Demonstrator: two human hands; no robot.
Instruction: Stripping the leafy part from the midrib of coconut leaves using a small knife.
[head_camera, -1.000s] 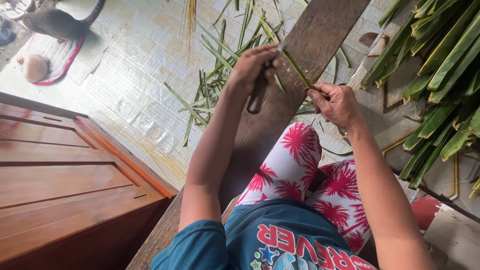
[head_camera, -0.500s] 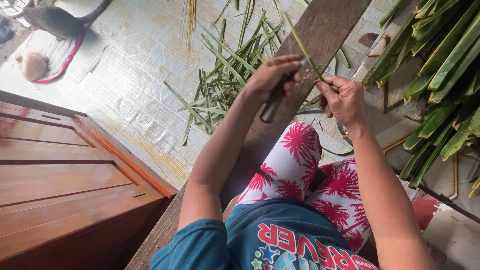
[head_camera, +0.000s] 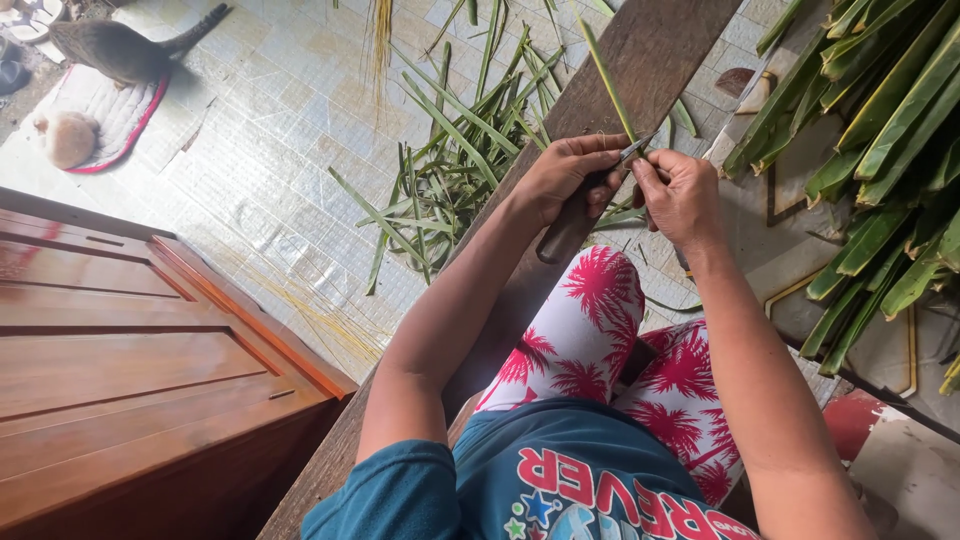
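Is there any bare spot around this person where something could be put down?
Bare tiled floor lies between the scattered leaf strips, the cat's mat and the wooden door. The far plank is clear too. Crowded: the leaf pile at right, beside both hands.

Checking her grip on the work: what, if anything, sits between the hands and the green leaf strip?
Nothing visible. The right hand pinches the leaf strip directly, and the left hand holds the knife against it.

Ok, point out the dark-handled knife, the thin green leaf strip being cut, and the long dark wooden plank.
dark-handled knife (head_camera: 562, 232): head view, on the handle below the left hand.
thin green leaf strip (head_camera: 604, 72): head view, mid-length, above the blade.
long dark wooden plank (head_camera: 665, 45): head view, bare upper part.
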